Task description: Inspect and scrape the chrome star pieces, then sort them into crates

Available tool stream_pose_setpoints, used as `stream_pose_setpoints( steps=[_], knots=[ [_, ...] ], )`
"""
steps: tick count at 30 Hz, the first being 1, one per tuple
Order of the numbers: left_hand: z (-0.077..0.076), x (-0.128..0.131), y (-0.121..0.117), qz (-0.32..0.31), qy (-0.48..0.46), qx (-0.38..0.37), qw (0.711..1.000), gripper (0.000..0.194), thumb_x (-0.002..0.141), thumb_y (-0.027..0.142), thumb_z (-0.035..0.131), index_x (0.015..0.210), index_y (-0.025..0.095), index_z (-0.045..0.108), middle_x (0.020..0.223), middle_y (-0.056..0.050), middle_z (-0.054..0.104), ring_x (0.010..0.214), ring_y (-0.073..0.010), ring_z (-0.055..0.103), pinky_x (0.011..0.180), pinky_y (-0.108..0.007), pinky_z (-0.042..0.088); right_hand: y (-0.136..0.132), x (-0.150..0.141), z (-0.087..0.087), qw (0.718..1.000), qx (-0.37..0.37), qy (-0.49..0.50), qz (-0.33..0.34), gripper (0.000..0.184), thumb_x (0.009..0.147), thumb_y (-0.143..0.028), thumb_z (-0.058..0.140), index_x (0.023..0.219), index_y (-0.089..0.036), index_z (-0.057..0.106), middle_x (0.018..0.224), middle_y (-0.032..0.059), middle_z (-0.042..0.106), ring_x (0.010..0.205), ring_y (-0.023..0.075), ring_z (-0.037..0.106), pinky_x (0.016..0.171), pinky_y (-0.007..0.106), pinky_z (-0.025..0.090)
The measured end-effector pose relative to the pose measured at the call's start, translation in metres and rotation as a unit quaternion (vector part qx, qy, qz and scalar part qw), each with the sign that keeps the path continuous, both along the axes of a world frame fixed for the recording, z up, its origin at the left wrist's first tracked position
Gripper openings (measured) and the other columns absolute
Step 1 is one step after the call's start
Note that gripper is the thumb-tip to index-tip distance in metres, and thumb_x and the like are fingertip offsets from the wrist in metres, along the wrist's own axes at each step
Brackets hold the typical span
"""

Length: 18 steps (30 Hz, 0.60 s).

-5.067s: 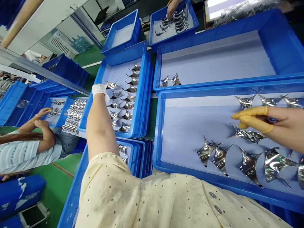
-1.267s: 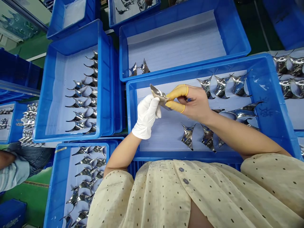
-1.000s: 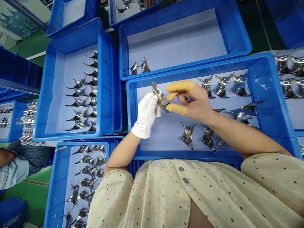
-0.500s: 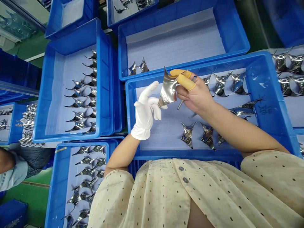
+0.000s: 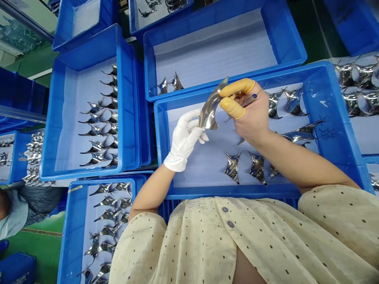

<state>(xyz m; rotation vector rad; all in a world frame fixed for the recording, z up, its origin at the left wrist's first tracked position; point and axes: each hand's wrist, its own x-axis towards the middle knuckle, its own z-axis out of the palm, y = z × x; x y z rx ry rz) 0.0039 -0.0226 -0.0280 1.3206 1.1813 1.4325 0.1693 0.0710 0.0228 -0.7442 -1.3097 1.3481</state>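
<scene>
A shiny, curved metal part (image 5: 211, 108) with pointed corners is held up above the near blue bin. My left hand (image 5: 183, 138), in a white glove, pinches its lower left edge between thumb and fingers. On its upper right side, the thumb and forefinger of my right hand (image 5: 250, 104), both in yellow finger covers, are closed at the part's edge. A thin pen-like rod (image 5: 248, 101) with a blue end also lies in the right hand; its other end shows below the fingers. Similar metal parts (image 5: 232, 166) rest on the bin's white liner below.
The near bin (image 5: 237, 192) has raised blue walls. Behind it a larger blue bin (image 5: 299, 51) holds two parts at its left end. Stacked bins (image 5: 127, 98) with rows of parts stand to the left, more parts (image 5: 352, 104) lie at the right, and a person (image 5: 38, 201) sits far left.
My left fingers have closed from a spread pose onto the metal part. The part has turned, so its curved side faces me, and the right hand has shifted slightly right.
</scene>
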Motion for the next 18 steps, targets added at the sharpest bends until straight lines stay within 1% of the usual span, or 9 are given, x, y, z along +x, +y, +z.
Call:
stream_pose_setpoints(
  steps=[2, 4, 8, 10, 12, 14, 15, 16, 18],
  knots=[
    [-0.007, -0.003, 0.002, 0.029, 0.041, 0.022, 0.998, 0.054, 0.104, 0.066, 0.064, 0.139, 0.026, 0.062, 0.109, -0.006, 0.081, 0.062, -0.0116, 0.071, 0.052, -0.024, 0.054, -0.001, 0.001, 0.001, 0.999, 0.023, -0.032, -0.015, 0.053, 0.073, -0.071, 0.092, 0.086, -0.027, 0.064, 0.082, 0.0021, 0.065, 0.075, 0.0172, 0.054, 0.075, 0.039, 0.05],
    [-0.013, -0.008, 0.004, 0.08, 0.134, 0.056, 0.986, 0.046, 0.107, 0.061, 0.06, 0.134, 0.025, 0.068, 0.112, -0.007, 0.081, 0.064, -0.0119, 0.07, 0.059, -0.027, 0.058, -0.001, 0.003, 0.0, 0.997, 0.031, -0.074, -0.022, 0.051, 0.076, -0.072, 0.09, 0.085, -0.028, 0.066, 0.084, 0.0031, 0.067, 0.077, 0.0192, 0.056, 0.074, 0.04, 0.049],
    [-0.01, -0.018, 0.007, 0.141, 0.314, 0.141, 0.928, 0.032, 0.111, 0.044, 0.057, 0.119, 0.021, 0.077, 0.108, -0.009, 0.082, 0.092, -0.0198, 0.078, 0.089, -0.036, 0.064, 0.003, 0.01, -0.001, 0.988, 0.017, -0.157, -0.006, 0.039, 0.08, -0.061, 0.089, 0.086, -0.029, 0.068, 0.084, 0.0035, 0.067, 0.08, 0.021, 0.059, 0.074, 0.04, 0.05],
    [0.001, -0.022, 0.004, 0.175, 0.334, 0.135, 0.916, 0.032, 0.113, 0.038, 0.052, 0.119, 0.021, 0.078, 0.11, -0.009, 0.082, 0.104, -0.0211, 0.079, 0.096, -0.036, 0.063, 0.004, 0.014, 0.002, 0.981, -0.002, -0.191, 0.04, 0.034, 0.081, -0.055, 0.089, 0.09, -0.027, 0.072, 0.08, 0.0025, 0.066, 0.075, 0.0192, 0.059, 0.071, 0.038, 0.049],
    [0.018, -0.033, 0.001, 0.209, 0.332, 0.103, 0.914, 0.033, 0.114, 0.036, 0.05, 0.117, 0.021, 0.079, 0.113, -0.008, 0.083, 0.107, -0.0205, 0.079, 0.099, -0.035, 0.063, 0.004, 0.018, 0.006, 0.959, -0.016, -0.238, 0.15, 0.037, 0.079, -0.055, 0.088, 0.096, -0.024, 0.077, 0.075, 0.0014, 0.067, 0.067, 0.0171, 0.059, 0.065, 0.035, 0.047],
    [0.038, -0.059, 0.0, 0.228, 0.338, 0.071, 0.91, 0.031, 0.113, 0.038, 0.054, 0.113, 0.021, 0.08, 0.113, -0.006, 0.083, 0.107, -0.0205, 0.079, 0.1, -0.035, 0.063, 0.002, 0.021, 0.011, 0.922, -0.006, -0.276, 0.27, 0.042, 0.079, -0.058, 0.085, 0.101, -0.022, 0.081, 0.07, 0.0006, 0.068, 0.061, 0.0154, 0.058, 0.062, 0.033, 0.044],
    [0.05, -0.081, 0.001, 0.242, 0.348, 0.061, 0.904, 0.03, 0.112, 0.04, 0.057, 0.111, 0.021, 0.08, 0.112, -0.005, 0.083, 0.106, -0.0205, 0.078, 0.1, -0.036, 0.063, 0.001, 0.022, 0.013, 0.908, 0.004, -0.285, 0.309, 0.043, 0.081, -0.059, 0.084, 0.103, -0.022, 0.083, 0.069, 0.0007, 0.069, 0.06, 0.0151, 0.059, 0.061, 0.033, 0.044],
    [0.062, -0.109, 0.003, 0.26, 0.362, 0.055, 0.893, 0.029, 0.111, 0.043, 0.061, 0.11, 0.021, 0.08, 0.11, -0.004, 0.082, 0.105, -0.0202, 0.078, 0.1, -0.037, 0.063, 0.0, 0.023, 0.016, 0.9, 0.014, -0.284, 0.329, 0.044, 0.082, -0.06, 0.082, 0.104, -0.022, 0.084, 0.069, 0.001, 0.07, 0.061, 0.015, 0.06, 0.061, 0.032, 0.045],
    [0.088, -0.181, 0.009, 0.334, 0.387, 0.066, 0.857, 0.033, 0.107, 0.051, 0.069, 0.106, 0.02, 0.077, 0.105, -0.002, 0.08, 0.099, -0.0174, 0.075, 0.097, -0.037, 0.062, 0.002, 0.024, 0.019, 0.904, 0.021, -0.278, 0.325, 0.042, 0.086, -0.06, 0.079, 0.104, -0.023, 0.084, 0.073, 0.0029, 0.074, 0.064, 0.0154, 0.064, 0.062, 0.032, 0.048]
  ],
)
